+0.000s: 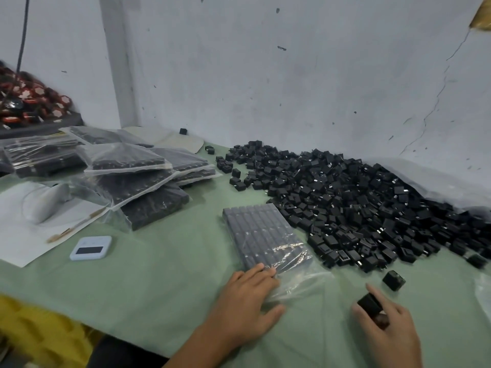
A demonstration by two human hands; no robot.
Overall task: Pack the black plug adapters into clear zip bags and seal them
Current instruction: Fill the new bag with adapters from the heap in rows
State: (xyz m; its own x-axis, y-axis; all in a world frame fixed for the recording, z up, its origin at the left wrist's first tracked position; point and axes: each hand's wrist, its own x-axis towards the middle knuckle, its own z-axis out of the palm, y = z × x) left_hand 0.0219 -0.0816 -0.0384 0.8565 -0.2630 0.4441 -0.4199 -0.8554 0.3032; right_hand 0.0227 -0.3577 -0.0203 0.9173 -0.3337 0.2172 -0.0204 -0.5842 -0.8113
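Black plastic plug adapter, likely light and rigid, pinched by right hand; flat left hand presses slippery clear zip bag.

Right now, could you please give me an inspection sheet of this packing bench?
Surface: pale green cloth covers the table, wrinkled in places.
Job's things: large loose pile of adapters along the wall; open clear bag filled with neat rows; stack of filled bags at left.
Clutter: small white device with a screen; white sheets; red and black parts on a tray far left.
Hands: left hand rests flat on the open bag's mouth; right hand grips a single adapter.
Cables: one dark cable hangs down at upper left.
Surroundings: scuffed, cracked white wall.
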